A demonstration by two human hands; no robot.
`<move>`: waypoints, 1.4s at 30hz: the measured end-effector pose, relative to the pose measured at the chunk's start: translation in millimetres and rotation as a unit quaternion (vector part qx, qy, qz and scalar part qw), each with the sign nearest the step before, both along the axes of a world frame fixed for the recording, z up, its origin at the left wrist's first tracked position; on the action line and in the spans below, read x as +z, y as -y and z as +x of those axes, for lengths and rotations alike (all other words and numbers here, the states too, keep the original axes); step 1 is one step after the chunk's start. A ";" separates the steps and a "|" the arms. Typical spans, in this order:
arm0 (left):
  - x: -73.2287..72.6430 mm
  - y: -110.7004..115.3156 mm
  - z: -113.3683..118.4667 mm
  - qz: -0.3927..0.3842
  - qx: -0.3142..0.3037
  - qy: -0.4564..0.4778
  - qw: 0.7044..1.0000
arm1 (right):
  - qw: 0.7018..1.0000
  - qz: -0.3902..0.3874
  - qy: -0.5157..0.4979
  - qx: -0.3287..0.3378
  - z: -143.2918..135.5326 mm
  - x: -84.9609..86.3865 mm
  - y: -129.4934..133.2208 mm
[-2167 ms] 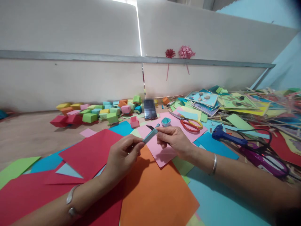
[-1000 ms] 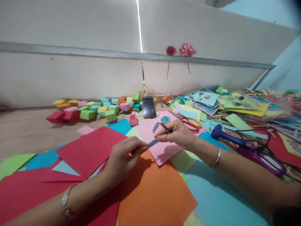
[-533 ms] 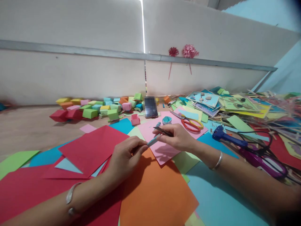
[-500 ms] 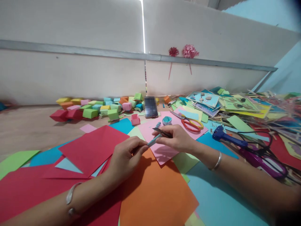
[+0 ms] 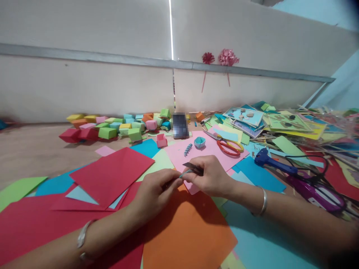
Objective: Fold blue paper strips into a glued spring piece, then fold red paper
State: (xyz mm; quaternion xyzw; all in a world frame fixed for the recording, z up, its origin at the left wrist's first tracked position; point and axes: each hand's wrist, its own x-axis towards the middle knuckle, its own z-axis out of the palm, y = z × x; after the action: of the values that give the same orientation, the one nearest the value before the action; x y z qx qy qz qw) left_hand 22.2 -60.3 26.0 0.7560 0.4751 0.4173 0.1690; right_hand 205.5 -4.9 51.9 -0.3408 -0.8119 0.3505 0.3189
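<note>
My left hand [image 5: 158,190] pinches one end of a narrow light-blue paper strip [image 5: 186,173] above the orange sheet [image 5: 187,231]. At the strip's other end, my right hand [image 5: 209,175] is closed on a dark pointed blade [image 5: 193,167] and also touches the strip. The two hands nearly meet. Just beyond them, on the pink sheet [image 5: 179,149], lie a curled blue-grey paper piece [image 5: 188,150] and a small light-blue folded paper box [image 5: 199,142]. Scissors with red and yellow handles [image 5: 228,148] rest to the right of the box.
Red sheets [image 5: 112,177] spread at the left. Folded paper cubes [image 5: 107,133] line the back, near a blurred dark phone-like object [image 5: 180,126]. A blue and purple glue gun [image 5: 275,164] with its cord and piled paper cards [image 5: 244,116] are at the right.
My right hand has moved slightly down and nearer my left hand. The strip between them now looks shorter and curved, and the curled paper piece is fully in view.
</note>
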 end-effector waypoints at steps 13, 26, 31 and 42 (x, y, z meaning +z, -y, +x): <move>7.3 -2.3 0.1 -0.103 -0.078 0.074 0.989 | 0.997 -0.068 -0.031 0.016 5.1 9.0 -3.3; -2.4 -9.9 -2.8 -0.215 0.063 0.240 0.944 | 0.998 0.055 0.004 -0.030 4.9 0.3 -12.2; -1.3 -9.8 -2.4 -0.217 0.084 0.250 0.940 | 0.988 0.082 0.130 0.005 7.3 6.5 -7.8; -1.1 -13.7 -5.2 -0.122 0.056 0.174 0.976 | 0.968 -0.212 0.047 0.123 2.6 12.9 -2.2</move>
State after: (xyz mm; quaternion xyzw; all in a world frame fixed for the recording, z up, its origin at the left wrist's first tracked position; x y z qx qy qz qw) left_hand 16.9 -46.7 25.0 0.6178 0.5276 0.4900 0.3161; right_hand 208.1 -2.7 64.8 -0.3143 -0.7689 0.5347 0.1551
